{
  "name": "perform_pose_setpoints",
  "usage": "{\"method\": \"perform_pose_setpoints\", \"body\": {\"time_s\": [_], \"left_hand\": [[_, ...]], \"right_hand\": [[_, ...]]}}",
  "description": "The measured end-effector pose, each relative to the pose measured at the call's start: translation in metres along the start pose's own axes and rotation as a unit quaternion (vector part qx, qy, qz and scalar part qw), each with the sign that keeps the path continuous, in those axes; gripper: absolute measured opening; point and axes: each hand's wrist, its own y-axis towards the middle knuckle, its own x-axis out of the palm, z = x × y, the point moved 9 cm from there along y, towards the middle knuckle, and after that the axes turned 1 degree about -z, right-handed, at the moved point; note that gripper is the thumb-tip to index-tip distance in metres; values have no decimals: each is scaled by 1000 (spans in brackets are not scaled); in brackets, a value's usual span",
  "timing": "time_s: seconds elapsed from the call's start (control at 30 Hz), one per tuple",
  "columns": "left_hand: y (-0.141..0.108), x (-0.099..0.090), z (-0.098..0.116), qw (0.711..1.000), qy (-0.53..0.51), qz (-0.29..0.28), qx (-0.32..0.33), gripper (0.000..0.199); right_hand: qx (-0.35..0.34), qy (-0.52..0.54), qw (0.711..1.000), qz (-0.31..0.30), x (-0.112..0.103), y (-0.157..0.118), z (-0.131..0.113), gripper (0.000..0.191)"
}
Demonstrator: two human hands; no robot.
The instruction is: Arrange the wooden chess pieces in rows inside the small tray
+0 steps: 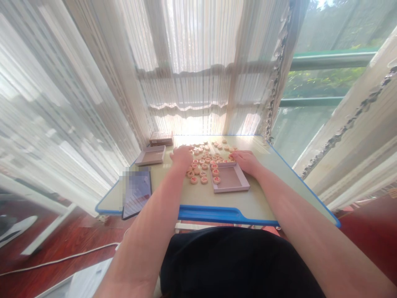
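Several round wooden pieces with red or dark characters [204, 167] lie spread over the middle of the table. Three pieces [216, 172] stand in a column along the left side of an open shallow box [231, 177]. My left hand [182, 156] is at the left edge of the spread, fingers bent towards the pieces; what its fingertips hold, if anything, is too small to tell. My right hand [246, 160] is at the box's far right corner, its fingertips at a piece by the far wall. Whether it grips that piece is unclear.
A second shallow box part [151, 155] lies at the left, with a small stack of boxes [161, 138] behind it. A tablet [137, 192] rests at the left near edge of the blue-rimmed table [283, 198]. Curtains [198, 49] hang behind.
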Motion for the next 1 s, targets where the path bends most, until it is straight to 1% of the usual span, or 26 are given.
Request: {"method": "perform_pose_setpoints", "body": {"time_s": [0.03, 0.07, 0.1, 0.13, 0.2, 0.27, 0.33, 0.4, 0.5, 0.53, 0.67, 0.7, 0.77, 0.87, 0.93, 1.0], "left_hand": [[-2, -4, 1, 1000, -5, 19, 1, 40], [-3, -5, 2, 1000, -4, 24, 2, 35], [-4, -3, 3, 1000, 4, 14, 4, 31], [-4, 3, 5, 1000, 16, -4, 9, 31], [-4, 13, 11, 998, 44, -30, 29, 36], [-2, 17, 15, 997, 59, -25, 45, 38], [-1, 19, 16, 997, 51, -21, 48, 35], [0, 17, 17, 998, 32, -11, 56, 30], [-4, 10, 25, 995, 15, 29, 93, 24], [-5, 9, 28, 994, 16, 32, 103, 23], [-8, 11, 33, 993, 22, 6, 112, 24], [-7, 10, 32, 994, 10, 4, 111, 25], [-4, 5, 25, 994, -46, 7, 98, 29], [2, -6, 2, 987, -150, 16, 48, 38], [5, -16, -13, 984, -171, 44, 14, 38], [4, -22, -19, 988, -146, 53, 0, 34]], "right_hand": [[-1, 0, 1000, -1, 0, 0, 0, 44], [-1, -1, 1000, -2, 0, 0, 0, 44], [0, -2, 1000, -4, 0, 0, -1, 44], [2, -2, 1000, -4, -1, 0, -1, 44], [3, -1, 1000, -6, -1, -1, -3, 44], [1, 3, 1000, -7, -1, -1, -3, 43], [-1, 5, 1000, -7, 0, -1, -2, 42], [-3, 5, 1000, -4, 0, 0, -1, 42], [-5, 7, 1000, -2, 1, 1, 1, 42], [-3, 8, 1000, -2, 1, 1, 1, 42], [0, 12, 1000, -1, 0, 0, 1, 42], [-1, 12, 1000, -1, 0, 0, 1, 42], [0, 13, 1000, -1, -1, 0, 1, 43], [2, 15, 1000, -1, 0, 0, 2, 43], [-2, 19, 1000, -1, 0, 1, 2, 43], [-7, 22, 1000, 2, 1, 2, 2, 43]]}}
